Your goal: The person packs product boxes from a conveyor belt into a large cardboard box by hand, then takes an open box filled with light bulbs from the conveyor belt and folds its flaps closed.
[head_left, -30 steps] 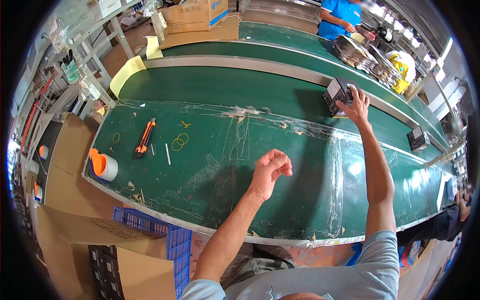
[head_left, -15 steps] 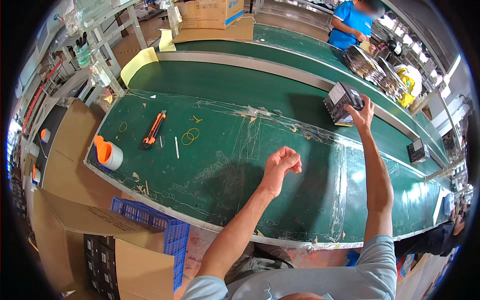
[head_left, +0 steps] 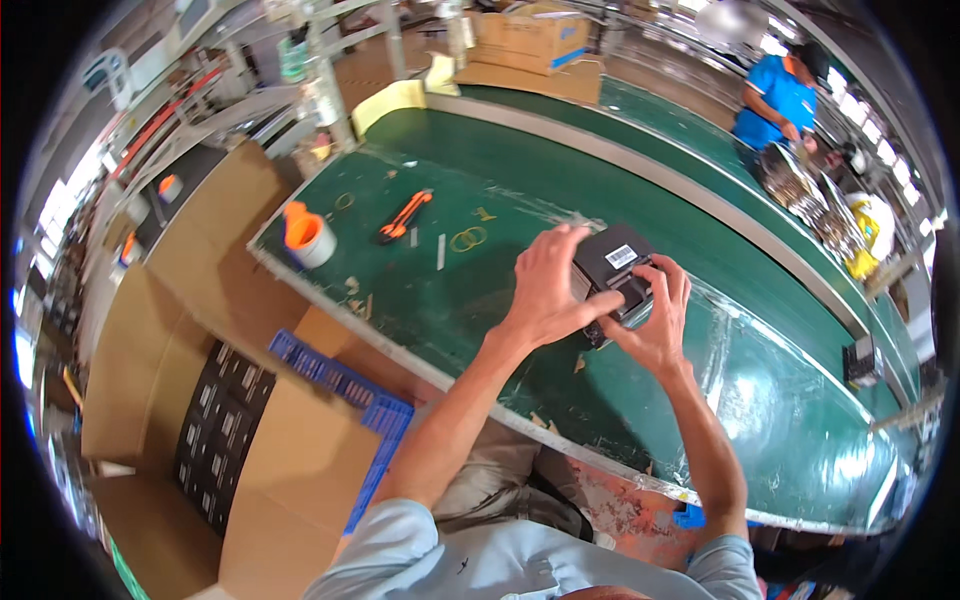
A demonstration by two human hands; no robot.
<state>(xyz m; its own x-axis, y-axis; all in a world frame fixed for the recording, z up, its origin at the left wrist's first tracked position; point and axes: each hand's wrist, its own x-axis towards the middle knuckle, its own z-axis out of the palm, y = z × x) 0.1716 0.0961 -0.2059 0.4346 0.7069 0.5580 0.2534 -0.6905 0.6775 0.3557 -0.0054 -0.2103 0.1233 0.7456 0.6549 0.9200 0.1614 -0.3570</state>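
Note:
Both my hands hold a small black box-shaped device (head_left: 612, 262) with a white label on top, just above the green work table (head_left: 420, 290). My left hand (head_left: 548, 285) grips its left side, fingers curled over the top edge. My right hand (head_left: 655, 320) clasps its right and near side. The lower part of the device is hidden behind my fingers.
On the table's left lie a tape roll with an orange dispenser (head_left: 306, 234), an orange utility knife (head_left: 404, 216) and rubber bands (head_left: 466, 239). Another black device (head_left: 860, 362) sits far right. Cardboard boxes (head_left: 300, 470) and a blue crate (head_left: 352, 385) stand below. A person in blue (head_left: 775, 100) works beyond the conveyor.
My right hand has brought the black device from the far conveyor back to the near table. My left hand, raised and holding nothing before, now grips the device too.

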